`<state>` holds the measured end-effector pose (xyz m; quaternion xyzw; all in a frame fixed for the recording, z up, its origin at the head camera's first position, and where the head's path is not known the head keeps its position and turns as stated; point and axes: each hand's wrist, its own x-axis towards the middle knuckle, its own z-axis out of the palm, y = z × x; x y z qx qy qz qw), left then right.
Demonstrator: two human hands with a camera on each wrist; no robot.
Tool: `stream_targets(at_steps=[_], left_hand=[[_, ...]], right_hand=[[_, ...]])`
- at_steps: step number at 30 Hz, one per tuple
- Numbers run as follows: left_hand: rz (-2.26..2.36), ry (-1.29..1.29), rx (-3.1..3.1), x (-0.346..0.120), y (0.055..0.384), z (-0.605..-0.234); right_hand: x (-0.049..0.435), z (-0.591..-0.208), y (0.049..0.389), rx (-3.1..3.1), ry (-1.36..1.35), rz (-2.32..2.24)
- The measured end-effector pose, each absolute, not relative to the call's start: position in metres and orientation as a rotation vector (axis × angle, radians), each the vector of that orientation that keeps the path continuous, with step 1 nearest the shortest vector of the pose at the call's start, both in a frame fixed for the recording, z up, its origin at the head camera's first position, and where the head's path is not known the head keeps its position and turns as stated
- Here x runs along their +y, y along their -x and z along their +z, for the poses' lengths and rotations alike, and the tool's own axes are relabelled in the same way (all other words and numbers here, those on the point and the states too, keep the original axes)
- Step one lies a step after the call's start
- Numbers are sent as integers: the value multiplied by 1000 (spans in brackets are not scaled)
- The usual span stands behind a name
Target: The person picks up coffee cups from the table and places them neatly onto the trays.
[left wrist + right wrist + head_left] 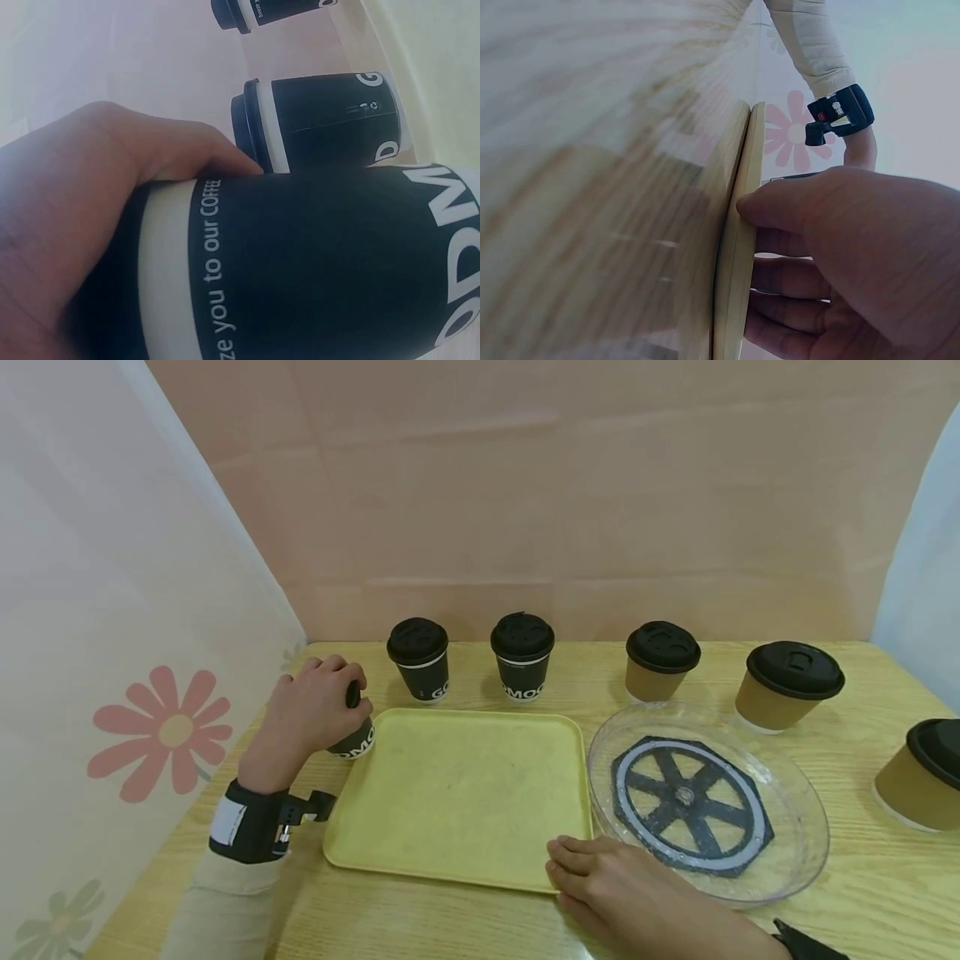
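Observation:
My left hand (311, 718) grips a black paper coffee cup (322, 262) from above, around its lid end. The cup stands at the tray's far left corner, with white lettering on its side; the hand hides most of its lid. My right hand (622, 889) rests at the near right corner of the yellow rectangular tray (457, 793). In the right wrist view, the thumb of that hand touches the tray's rim while its other fingers lie over the tray. Nothing stands on the tray.
Two more black lidded cups, one left (420, 660) and one right (522, 657), stand behind the tray. Three brown lidded cups (656, 677) (780, 693) (918, 785) curve around a clear round dish (806, 827) bearing a dark wheel pattern. A pale wall (562, 510) closes the back.

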<state>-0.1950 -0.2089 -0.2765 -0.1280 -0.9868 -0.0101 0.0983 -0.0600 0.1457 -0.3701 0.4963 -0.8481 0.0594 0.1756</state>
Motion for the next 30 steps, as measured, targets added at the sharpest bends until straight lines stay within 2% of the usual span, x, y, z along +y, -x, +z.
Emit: stream_targets(at_steps=[30], left_hand=[[-29,430,-2899,-194,194,-282]], right_hand=[[145,-371,60,-2440,-1396,185]])
